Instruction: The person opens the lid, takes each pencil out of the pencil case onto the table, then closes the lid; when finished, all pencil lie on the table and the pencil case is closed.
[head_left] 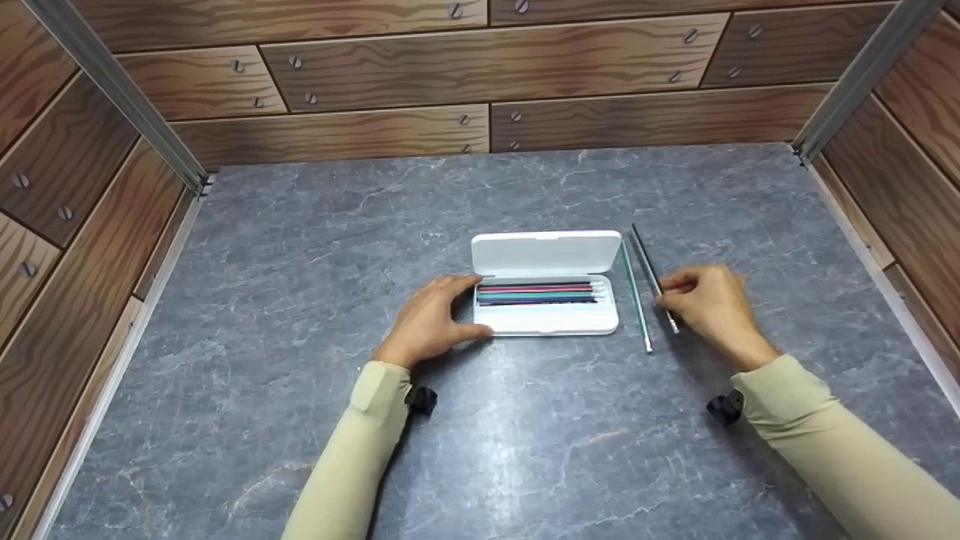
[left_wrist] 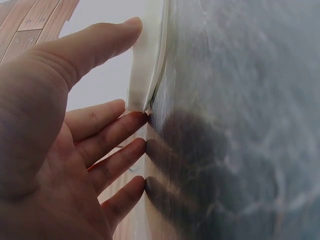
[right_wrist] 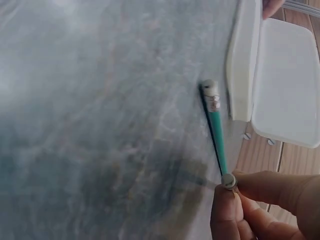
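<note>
Prob pencil-pickup step rn: R hand [head_left: 709, 301] w/ fingers pinching black pencil [head_left: 646, 259] beside green pencil [head_left: 637, 300], L hand [head_left: 435, 316] fingers spread against open pencil case [head_left: 544, 322], next move needs steady grip imo.

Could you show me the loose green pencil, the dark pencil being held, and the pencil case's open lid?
Green pencil [right_wrist: 218, 137]: right wrist view, on its shaft.
Dark pencil [head_left: 647, 259]: head view, far part of its shaft.
Open lid [head_left: 546, 254]: head view, inner face.
</note>
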